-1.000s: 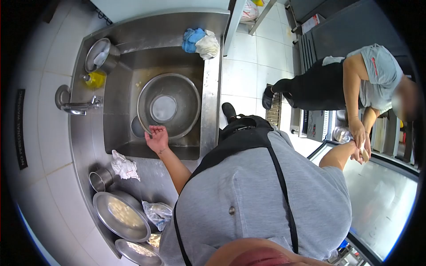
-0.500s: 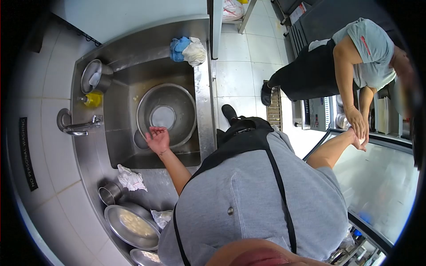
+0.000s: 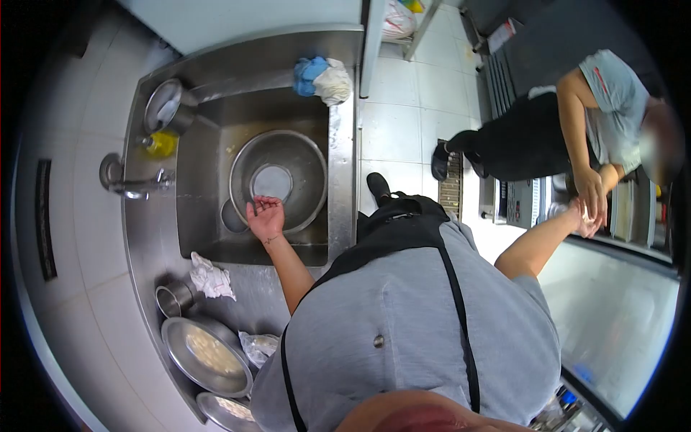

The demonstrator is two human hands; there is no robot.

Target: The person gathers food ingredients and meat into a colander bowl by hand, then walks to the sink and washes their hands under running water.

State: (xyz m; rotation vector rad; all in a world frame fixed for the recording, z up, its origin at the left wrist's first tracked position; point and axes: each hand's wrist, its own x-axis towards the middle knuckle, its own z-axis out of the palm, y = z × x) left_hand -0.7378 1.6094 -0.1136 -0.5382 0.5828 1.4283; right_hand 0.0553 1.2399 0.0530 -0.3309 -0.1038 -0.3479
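My left hand (image 3: 266, 217) hovers palm up over the near edge of a large round steel basin (image 3: 308, 194), its fingers slightly curled, apart and holding nothing. The basin stands in a steel sink (image 3: 205, 216) and has a pale round disc (image 3: 272, 183) at its bottom. My right hand (image 3: 584, 220) reaches far out to the right, where it meets the hands of a co-worker (image 3: 592, 193). Those hands overlap mine and partly hide its fingers, so whether anything lies between them is unclear.
A faucet (image 3: 133, 180), a yellow bottle (image 3: 162, 144) and a steel pot (image 3: 164, 104) line the sink's left side. Blue and white cloths (image 3: 331, 81) rest on the rim. Bowls of pale food (image 3: 212, 351) stand at lower left. A glass-topped unit (image 3: 612, 302) is at right.
My view has shifted a little. The co-worker's hands and my right hand are still together, moved slightly. My left hand remains over the basin's edge with its fingers a bit more curled.
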